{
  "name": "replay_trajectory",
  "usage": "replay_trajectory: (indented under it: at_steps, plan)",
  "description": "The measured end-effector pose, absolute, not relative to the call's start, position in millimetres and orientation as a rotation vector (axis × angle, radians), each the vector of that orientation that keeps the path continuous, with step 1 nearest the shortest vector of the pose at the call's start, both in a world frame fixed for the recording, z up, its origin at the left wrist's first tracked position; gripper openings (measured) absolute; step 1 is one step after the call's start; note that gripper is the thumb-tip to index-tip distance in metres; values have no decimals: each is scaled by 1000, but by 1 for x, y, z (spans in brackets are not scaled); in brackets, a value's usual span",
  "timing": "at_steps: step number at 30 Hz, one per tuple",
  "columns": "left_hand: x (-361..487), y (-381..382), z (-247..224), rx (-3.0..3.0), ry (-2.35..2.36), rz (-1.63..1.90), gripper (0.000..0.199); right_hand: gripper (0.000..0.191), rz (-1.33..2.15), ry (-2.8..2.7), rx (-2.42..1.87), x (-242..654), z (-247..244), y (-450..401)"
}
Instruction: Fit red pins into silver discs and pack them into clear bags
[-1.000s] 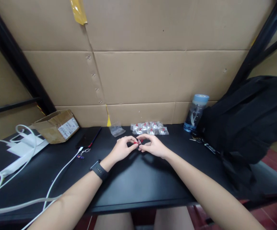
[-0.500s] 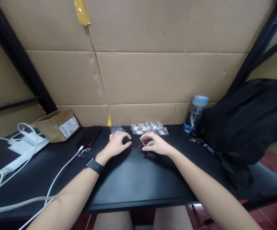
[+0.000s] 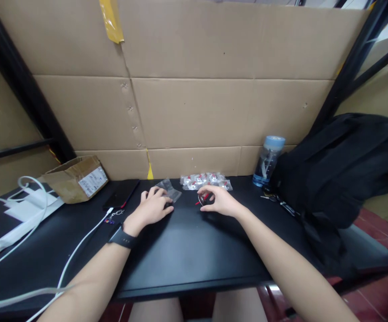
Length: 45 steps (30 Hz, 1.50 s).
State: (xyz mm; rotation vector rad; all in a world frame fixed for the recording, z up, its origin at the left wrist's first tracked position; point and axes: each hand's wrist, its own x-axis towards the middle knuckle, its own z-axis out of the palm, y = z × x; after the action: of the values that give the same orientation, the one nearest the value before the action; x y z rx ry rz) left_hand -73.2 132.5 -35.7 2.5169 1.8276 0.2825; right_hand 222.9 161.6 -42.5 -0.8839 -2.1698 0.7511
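My right hand [image 3: 219, 201] pinches a small round metal disc with a red strip [image 3: 201, 199] between thumb and fingers, just above the table. The fingers cover part of it, so its exact kind does not show. My left hand [image 3: 153, 206] is palm down on the black table, fingers apart and slightly bent, at the near side of a clear plastic bag [image 3: 172, 191]. Nothing shows in its grip. Behind my right hand lie several small clear packets [image 3: 207, 180] with silvery and red contents, grouped in rows.
At the left are a black phone [image 3: 121, 193], a keyring with a charm [image 3: 111, 218], an open cardboard box [image 3: 76, 181] and white cables [image 3: 76, 248]. A water bottle [image 3: 268, 161] and a black backpack [image 3: 344, 170] stand right. A cardboard wall [image 3: 194, 112] closes the back.
My left hand has moved left and slightly toward me, its fingers spreading lower on the table. The disc in my right hand is turned to show more of its round face. The view has tilted slightly.
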Motion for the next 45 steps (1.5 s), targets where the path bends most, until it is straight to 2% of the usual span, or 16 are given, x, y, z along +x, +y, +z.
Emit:
replay_trajectory:
  at_steps: [4, 8, 13, 23, 33, 40, 45]
  plan:
    - [-46, 109, -25, 2605, 1449, 180, 22, 47, 697, -2239, -883, 227, -35, 161]
    - [-28, 98, -26, 2631, 1275, 97, 37, 45, 545, -2413, -887, 233, -26, 156]
    - [-28, 98, -35, 2632, 1244, 116, 45, 37, 537, -2519, -938, 235, -21, 149]
    - [-25, 95, -35, 2560, 1228, 88, 49, 47, 531, -2557, -1073, 232, -26, 144]
    - [-28, 98, -42, 2553, 1159, 177, 48, 48, 491, -2515, -946, 224, -36, 149]
    - [-28, 99, -40, 2569, 1139, 121, 47, 44, 592, -2515, -844, 228, -35, 149]
    - [-29, 99, -41, 2556, 1095, 143, 47, 47, 390, -2466, -908, 215, -41, 149]
